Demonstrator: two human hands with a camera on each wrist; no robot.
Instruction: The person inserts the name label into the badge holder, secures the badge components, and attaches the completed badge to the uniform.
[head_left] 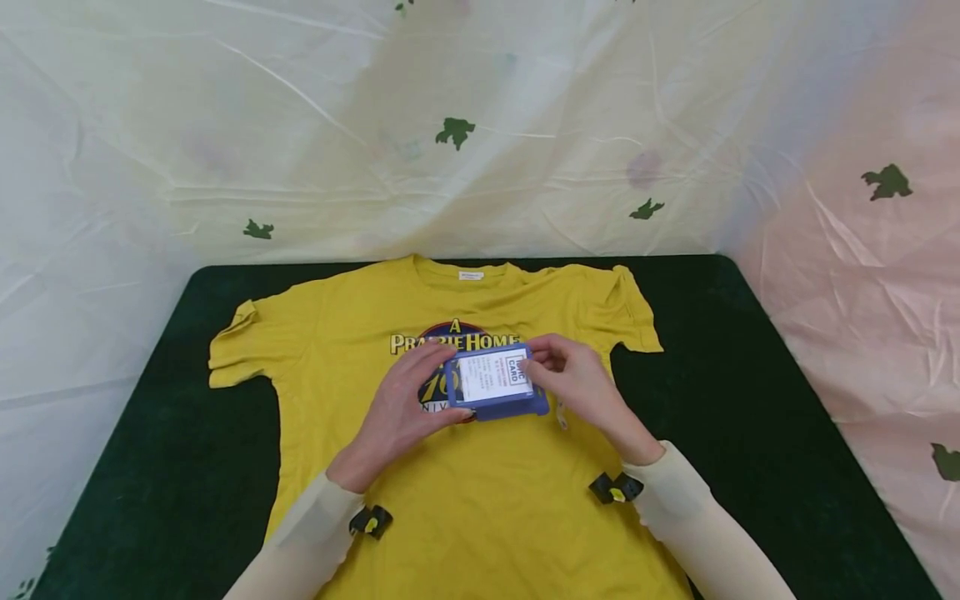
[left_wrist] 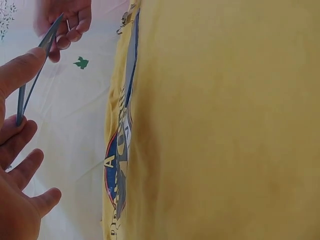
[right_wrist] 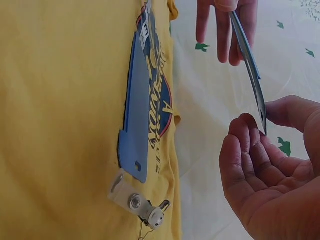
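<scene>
Above the yellow T-shirt (head_left: pixel 465 500), a blue card holder (head_left: pixel 452 375) is held with a white printed card (head_left: pixel 491 375) at its face. My left hand (head_left: pixel 401 400) grips the left end, thumb at the lower edge and fingers at the upper one. At the right end, my right hand (head_left: pixel 581 387) pinches, its thumb lying over the card. Seen edge-on in the right wrist view, thin layers of the card holder (right_wrist: pixel 248 55) stand slightly apart. Below it, a flat blue panel (right_wrist: pixel 137 115) lies on the shirt, near a clear strap with a metal clip (right_wrist: pixel 135 200).
The T-shirt is spread over a dark green tabletop (head_left: pixel 750 400), sleeves out to both sides, collar at the far edge. White cloth (head_left: pixel 360 150) with green leaf shapes hangs behind. Pinkish cloth (head_left: pixel 847 250) hangs on the right.
</scene>
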